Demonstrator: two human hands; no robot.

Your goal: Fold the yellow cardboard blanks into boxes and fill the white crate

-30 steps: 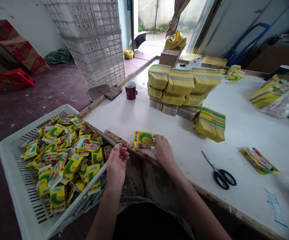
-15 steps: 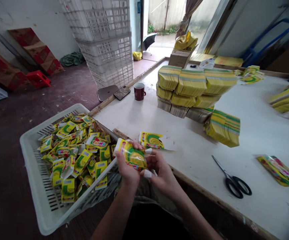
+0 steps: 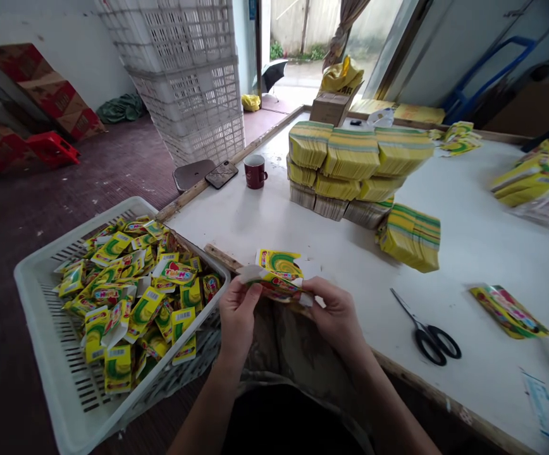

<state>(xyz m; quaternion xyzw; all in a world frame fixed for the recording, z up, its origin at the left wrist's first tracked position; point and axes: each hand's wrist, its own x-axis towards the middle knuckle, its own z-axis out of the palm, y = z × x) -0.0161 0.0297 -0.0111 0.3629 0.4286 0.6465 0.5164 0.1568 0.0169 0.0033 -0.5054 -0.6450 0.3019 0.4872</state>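
Fingers (image 3: 250, 295) of both hands pinched on one yellow-green carton (image 3: 274, 282), at the table's near edge.

Detail: I log my left hand (image 3: 238, 311) gripping the carton's white-flapped left end and my right hand (image 3: 337, 314) closed on its right end, with the carton held just above the edge of the table (image 3: 468, 253). A second flat carton (image 3: 280, 260) lies just behind it. White crate (image 3: 40, 328) of similar cartons is just left of the left hand. Scissors (image 3: 427, 336) are to the right, well apart. Bundled stacks (image 3: 355, 164), red mug (image 3: 255, 171) and phone (image 3: 221, 174) are farther back.
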